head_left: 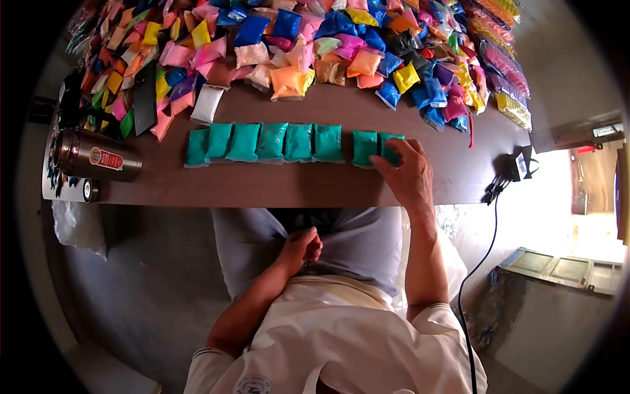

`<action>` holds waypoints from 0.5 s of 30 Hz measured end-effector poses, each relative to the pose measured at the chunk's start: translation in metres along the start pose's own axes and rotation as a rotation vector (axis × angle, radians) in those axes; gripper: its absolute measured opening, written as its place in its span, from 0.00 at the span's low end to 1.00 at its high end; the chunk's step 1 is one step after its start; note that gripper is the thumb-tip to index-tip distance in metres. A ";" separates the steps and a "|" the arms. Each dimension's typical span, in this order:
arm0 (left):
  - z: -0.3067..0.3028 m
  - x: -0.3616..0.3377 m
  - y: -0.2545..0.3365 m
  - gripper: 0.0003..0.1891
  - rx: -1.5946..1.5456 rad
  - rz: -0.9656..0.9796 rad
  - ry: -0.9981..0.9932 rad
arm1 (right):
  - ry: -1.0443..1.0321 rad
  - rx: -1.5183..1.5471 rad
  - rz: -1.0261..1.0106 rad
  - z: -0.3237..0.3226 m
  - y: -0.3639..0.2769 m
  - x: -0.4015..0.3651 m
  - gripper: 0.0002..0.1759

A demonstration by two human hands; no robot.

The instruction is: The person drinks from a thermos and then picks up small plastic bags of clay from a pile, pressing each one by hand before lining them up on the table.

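Observation:
Several small green packets [272, 142] stand side by side in a row on the brown table, with a gap before the last two at the right. My right hand [410, 172] reaches over the right end of the row. Its thumb and fingers are around the rightmost green packet [391, 150], which is partly hidden by the hand. Directly left of it is another green packet [364, 148], close to my thumb. Down in my lap, my left hand [303, 247] rests with its fingers curled closed; nothing shows in it.
A large heap of colourful packets [289, 39] covers the back of the table [262, 187]. A white packet [207, 105] lies at the heap's front edge. On the left lies a metal flask [108, 156]. Black cables [502, 184] hang over the right edge beside a small black box [522, 164].

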State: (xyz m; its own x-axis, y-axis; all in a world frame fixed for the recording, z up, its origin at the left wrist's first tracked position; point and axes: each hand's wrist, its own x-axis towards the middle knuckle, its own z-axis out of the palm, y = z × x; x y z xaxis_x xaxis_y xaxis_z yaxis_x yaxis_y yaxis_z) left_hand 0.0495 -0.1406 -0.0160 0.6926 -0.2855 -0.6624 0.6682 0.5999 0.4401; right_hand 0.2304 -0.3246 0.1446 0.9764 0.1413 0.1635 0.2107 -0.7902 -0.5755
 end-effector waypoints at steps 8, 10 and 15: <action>0.000 0.001 0.001 0.17 0.046 -0.004 -0.014 | -0.059 0.024 -0.018 0.007 -0.009 0.005 0.17; -0.002 -0.001 0.002 0.17 0.043 0.002 -0.003 | -0.051 0.048 0.013 0.005 -0.013 0.009 0.16; 0.000 0.000 0.001 0.17 0.032 -0.003 -0.007 | -0.033 0.011 -0.082 0.010 -0.010 0.015 0.16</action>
State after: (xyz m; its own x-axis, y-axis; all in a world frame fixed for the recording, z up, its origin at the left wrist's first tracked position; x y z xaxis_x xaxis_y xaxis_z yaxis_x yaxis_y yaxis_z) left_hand 0.0497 -0.1402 -0.0157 0.6924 -0.2921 -0.6597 0.6783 0.5752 0.4572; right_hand 0.2433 -0.3085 0.1446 0.9567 0.2249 0.1845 0.2906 -0.7687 -0.5697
